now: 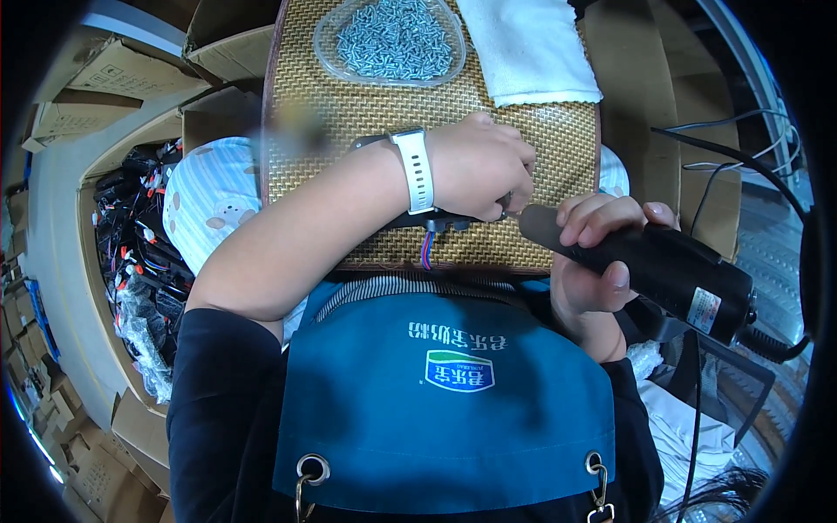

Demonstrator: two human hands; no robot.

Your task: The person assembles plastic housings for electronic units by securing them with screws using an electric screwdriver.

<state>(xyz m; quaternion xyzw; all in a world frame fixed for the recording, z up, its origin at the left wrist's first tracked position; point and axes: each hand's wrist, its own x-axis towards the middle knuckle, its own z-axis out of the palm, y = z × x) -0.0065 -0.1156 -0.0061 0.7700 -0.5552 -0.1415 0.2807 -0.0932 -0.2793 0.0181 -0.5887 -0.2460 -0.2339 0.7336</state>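
My left hand (479, 170), with a white-strapped watch (417, 174) on its wrist, lies with curled fingers over a black plastic part (436, 220). Most of that part is hidden beneath the hand and wrist. A few coloured wires (427, 250) hang from its near side. In my right hand (602, 235) is a black electric screwdriver (680, 275), held level with its nose pointing left. That nose is close to my left fingertips; whether they touch, or pinch a small piece there, I cannot make out.
A woven mat (331, 187) covers the board on my lap. At its far side stand a clear tub (324, 54) of silver screws and a folded white cloth (532, 61). Left is a carton (131, 344) of black wired parts. A black cable (798, 344) runs from the screwdriver at right.
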